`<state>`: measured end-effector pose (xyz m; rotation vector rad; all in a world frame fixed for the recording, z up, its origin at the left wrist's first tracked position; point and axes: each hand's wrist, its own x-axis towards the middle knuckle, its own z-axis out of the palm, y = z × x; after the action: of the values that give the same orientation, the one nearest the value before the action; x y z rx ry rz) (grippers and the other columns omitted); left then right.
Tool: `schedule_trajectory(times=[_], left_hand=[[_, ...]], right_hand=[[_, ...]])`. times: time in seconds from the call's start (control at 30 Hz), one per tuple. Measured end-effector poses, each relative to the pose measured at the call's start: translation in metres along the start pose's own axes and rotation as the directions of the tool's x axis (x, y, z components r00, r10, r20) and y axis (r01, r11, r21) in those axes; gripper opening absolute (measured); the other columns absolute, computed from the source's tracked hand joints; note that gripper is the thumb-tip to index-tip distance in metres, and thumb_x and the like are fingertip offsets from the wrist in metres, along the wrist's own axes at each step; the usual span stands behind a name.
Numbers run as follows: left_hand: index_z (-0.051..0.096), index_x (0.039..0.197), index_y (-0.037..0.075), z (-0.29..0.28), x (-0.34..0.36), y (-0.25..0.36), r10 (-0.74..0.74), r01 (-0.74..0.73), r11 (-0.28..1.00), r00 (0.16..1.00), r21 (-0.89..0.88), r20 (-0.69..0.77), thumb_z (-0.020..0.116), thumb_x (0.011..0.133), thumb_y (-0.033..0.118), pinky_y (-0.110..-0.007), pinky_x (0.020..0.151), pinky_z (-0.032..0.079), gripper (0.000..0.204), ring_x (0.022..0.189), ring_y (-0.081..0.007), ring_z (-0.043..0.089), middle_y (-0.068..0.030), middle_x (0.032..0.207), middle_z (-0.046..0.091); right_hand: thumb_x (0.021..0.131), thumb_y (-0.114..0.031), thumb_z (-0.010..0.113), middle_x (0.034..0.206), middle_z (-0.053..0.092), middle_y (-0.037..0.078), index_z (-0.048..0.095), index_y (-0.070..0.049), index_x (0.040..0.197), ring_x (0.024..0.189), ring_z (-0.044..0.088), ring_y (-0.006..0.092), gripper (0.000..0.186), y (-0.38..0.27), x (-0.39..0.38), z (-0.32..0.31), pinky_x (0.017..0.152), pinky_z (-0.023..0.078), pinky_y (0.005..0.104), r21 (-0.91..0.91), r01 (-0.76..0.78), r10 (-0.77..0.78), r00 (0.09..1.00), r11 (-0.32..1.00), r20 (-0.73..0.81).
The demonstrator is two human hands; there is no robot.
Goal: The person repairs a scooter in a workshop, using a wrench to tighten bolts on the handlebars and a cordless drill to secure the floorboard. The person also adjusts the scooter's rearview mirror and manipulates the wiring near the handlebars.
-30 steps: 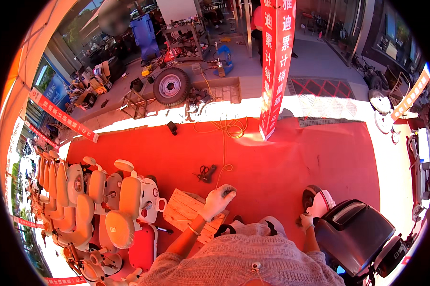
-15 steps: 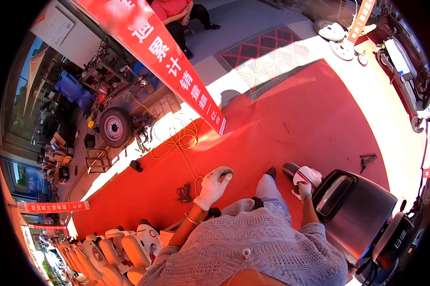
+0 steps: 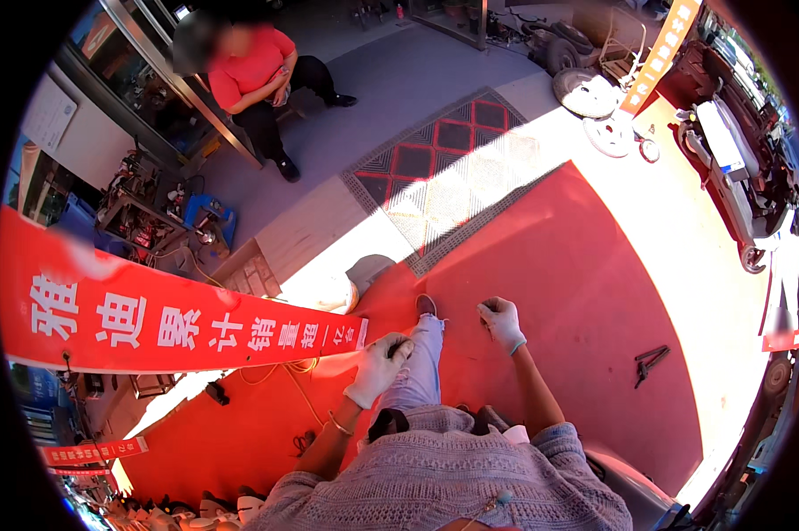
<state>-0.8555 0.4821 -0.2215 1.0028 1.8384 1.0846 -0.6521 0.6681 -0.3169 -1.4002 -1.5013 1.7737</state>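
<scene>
My left hand (image 3: 378, 372), in a white glove, is held in front of my body with its fingers curled around a small dark thing (image 3: 396, 349). What this thing is cannot be made out. To its right, my right hand (image 3: 504, 324), also gloved, is raised over the red carpet (image 3: 550, 257). Its thumb and fingers are pinched together, and whatever is between them is too small to name. A red banner (image 3: 231, 332) with white characters stretches from the left toward my left hand. My shoe (image 3: 426, 305) shows between the two hands.
A person in a red shirt (image 3: 253, 71) sits beyond a patterned mat (image 3: 435, 159). A black metal piece (image 3: 651, 365) lies on the carpet at right. Round wheel parts (image 3: 607, 137) and a scooter (image 3: 727, 168) stand farther right. A yellow hose (image 3: 302, 389) lies at left.
My right hand has left the red-and-white part beside the grey case and moved up and left. The view has moved forward. The case now shows only at the lower right.
</scene>
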Motion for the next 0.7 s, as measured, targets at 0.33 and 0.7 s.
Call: schedule_trajectory(times=[0.33, 0.7], left_hand=[[0.060, 0.091, 0.001, -0.067, 0.318, 0.105, -0.026, 0.019, 0.999, 0.973, 0.037, 0.231, 0.058, 0.092, 0.021, -0.018, 0.049, 0.035, 0.020, 0.056, -0.0041, 0.046, 0.0009, 0.064, 0.053], [0.062, 0.107, 0.006, -0.099, 0.671, 0.196, 0.150, -0.166, 0.983, 0.973, 0.079, 0.175, 0.064, 0.085, 0.013, -0.024, 0.073, 0.048, 0.023, 0.080, -0.0091, 0.060, -0.0051, 0.088, 0.065]], right_hand=[[0.082, -0.023, 0.061, 0.065, 0.063, 0.009, 0.064, 0.000, 0.076, 0.058, 0.061, 0.0183, 0.024, -0.045, 0.202, -0.065, 0.056, 0.049, 0.0317, -0.166, -0.441, 0.357, 0.855, 0.882, -0.378], [0.083, -0.001, 0.047, 0.049, 0.035, 0.003, 0.039, -0.009, 0.057, 0.036, 0.035, 0.0161, 0.029, 0.002, 0.303, -0.151, 0.035, 0.026, 0.0329, 0.350, -0.875, 0.941, 0.288, 0.334, -0.177]])
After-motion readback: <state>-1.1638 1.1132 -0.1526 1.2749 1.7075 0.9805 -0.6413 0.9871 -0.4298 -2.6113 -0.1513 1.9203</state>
